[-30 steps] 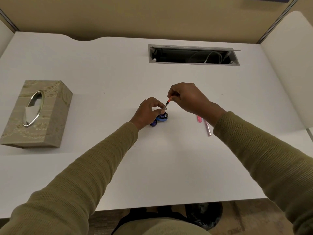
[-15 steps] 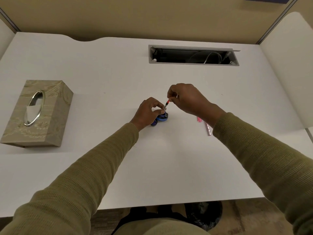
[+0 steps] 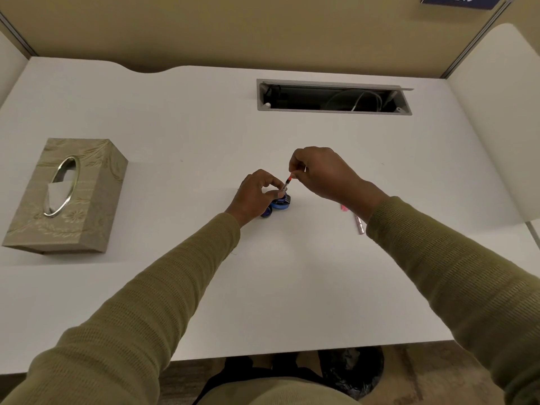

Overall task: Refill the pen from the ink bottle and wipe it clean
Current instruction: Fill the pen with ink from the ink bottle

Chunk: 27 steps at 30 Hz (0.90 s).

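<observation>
A small blue ink bottle (image 3: 281, 202) stands open at the middle of the white desk (image 3: 292, 287). My left hand (image 3: 254, 194) grips it from the left. Its dark blue cap (image 3: 266, 212) lies just beside it, partly under my left hand. My right hand (image 3: 321, 173) pinches the red top end of a thin pen part (image 3: 286, 184), which slants down with its lower tip in the bottle's mouth. A pink pen piece (image 3: 343, 207) and a pinkish metallic pen barrel (image 3: 359, 224) lie on the desk to the right, partly hidden by my right wrist.
A beige tissue box (image 3: 64, 197) with a tissue sticking out sits at the left of the desk. A cable slot (image 3: 333, 96) is cut into the desk at the back. White partitions stand at both sides. A black bin (image 3: 350, 372) is under the front edge.
Both hands stay at the ink bottle. My right hand's fingers shifted slightly on the pen part's top; the part stays in the bottle.
</observation>
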### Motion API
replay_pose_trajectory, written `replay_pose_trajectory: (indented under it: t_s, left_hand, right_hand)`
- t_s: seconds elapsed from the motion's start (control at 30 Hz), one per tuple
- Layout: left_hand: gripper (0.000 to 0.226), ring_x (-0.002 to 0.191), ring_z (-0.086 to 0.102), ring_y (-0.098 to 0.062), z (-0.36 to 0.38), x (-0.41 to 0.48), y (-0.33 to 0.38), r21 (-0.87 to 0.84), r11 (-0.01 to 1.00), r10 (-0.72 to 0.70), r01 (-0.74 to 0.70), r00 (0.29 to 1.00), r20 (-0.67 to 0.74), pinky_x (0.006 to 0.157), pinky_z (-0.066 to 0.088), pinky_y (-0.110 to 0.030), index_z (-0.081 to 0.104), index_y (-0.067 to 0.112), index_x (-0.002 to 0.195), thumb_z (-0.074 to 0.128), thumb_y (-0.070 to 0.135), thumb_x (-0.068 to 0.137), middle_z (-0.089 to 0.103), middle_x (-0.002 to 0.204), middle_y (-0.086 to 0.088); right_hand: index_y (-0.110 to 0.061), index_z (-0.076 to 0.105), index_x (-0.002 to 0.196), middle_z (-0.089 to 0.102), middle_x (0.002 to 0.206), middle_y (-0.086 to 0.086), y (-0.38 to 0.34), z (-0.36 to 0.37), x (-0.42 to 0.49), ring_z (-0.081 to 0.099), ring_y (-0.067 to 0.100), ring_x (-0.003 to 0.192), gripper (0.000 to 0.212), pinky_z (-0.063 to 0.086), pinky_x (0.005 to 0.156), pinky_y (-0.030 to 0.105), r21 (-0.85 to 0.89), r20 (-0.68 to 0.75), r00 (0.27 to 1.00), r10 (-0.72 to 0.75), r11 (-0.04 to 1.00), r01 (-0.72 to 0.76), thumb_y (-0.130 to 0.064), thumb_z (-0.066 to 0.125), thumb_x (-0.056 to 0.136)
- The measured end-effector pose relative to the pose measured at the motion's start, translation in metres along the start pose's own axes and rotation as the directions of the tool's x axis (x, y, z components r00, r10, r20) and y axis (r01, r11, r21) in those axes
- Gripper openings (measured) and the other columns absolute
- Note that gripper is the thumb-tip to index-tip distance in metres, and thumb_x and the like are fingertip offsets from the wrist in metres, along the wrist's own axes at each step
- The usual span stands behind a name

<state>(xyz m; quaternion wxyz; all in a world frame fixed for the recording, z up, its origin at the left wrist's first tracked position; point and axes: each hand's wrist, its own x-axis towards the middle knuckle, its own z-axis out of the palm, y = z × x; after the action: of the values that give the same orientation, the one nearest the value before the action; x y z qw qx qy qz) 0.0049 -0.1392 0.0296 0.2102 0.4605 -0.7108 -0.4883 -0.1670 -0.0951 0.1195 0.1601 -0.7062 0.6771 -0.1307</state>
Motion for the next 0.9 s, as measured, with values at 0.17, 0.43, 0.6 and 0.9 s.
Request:
replay_pose_trajectory:
  t_s: [0.17,0.43,0.6,0.9]
  left_hand:
    - [0.009,0.112,0.054,-0.019,-0.0008,0.0005,0.0008,-0.01,1.0,0.001,-0.001,1.0,0.001,0.101,0.042,-0.04,0.073,0.026,0.091,0.075,0.02,0.084,0.063,0.109,0.006]
    - [0.01,0.11,0.053,-0.019,-0.0002,0.0005,0.003,0.006,1.0,0.001,0.0,1.0,-0.003,0.101,0.043,-0.041,0.071,0.025,0.09,0.075,0.018,0.084,0.062,0.108,0.005]
    - [0.01,0.11,0.054,-0.021,0.0,0.0011,0.0038,0.019,1.0,0.008,-0.008,1.0,0.004,0.101,0.043,-0.043,0.072,0.024,0.091,0.076,0.019,0.084,0.062,0.107,0.006]
    - [0.015,0.109,0.056,-0.022,-0.0003,0.0008,0.0047,-0.001,1.0,0.008,-0.008,1.0,-0.004,0.101,0.043,-0.046,0.069,0.031,0.086,0.076,0.018,0.083,0.063,0.107,0.003]
  right_hand:
    - [-0.012,0.066,0.094,0.067,0.087,0.003,-0.0006,-0.0007,0.0001,0.058,0.019,0.078,0.016,0.043,0.066,0.032,-0.003,-0.026,0.999,0.021,1.0,-0.021,-0.027,0.067,0.093]
    - [-0.015,0.067,0.098,0.07,0.091,0.004,0.0016,0.0002,-0.0019,0.06,0.021,0.083,0.006,0.046,0.069,0.034,-0.016,-0.018,1.0,0.001,1.0,-0.002,-0.016,0.063,0.092]
    - [-0.013,0.065,0.094,0.069,0.085,0.003,0.0014,0.002,-0.0021,0.059,0.021,0.077,0.015,0.045,0.067,0.034,-0.007,-0.035,0.999,0.017,1.0,-0.017,-0.027,0.066,0.092]
    - [-0.012,0.065,0.093,0.069,0.087,0.004,0.0033,0.0025,-0.0009,0.059,0.022,0.078,0.013,0.044,0.065,0.033,-0.022,-0.026,1.0,-0.006,1.0,0.005,-0.025,0.065,0.093]
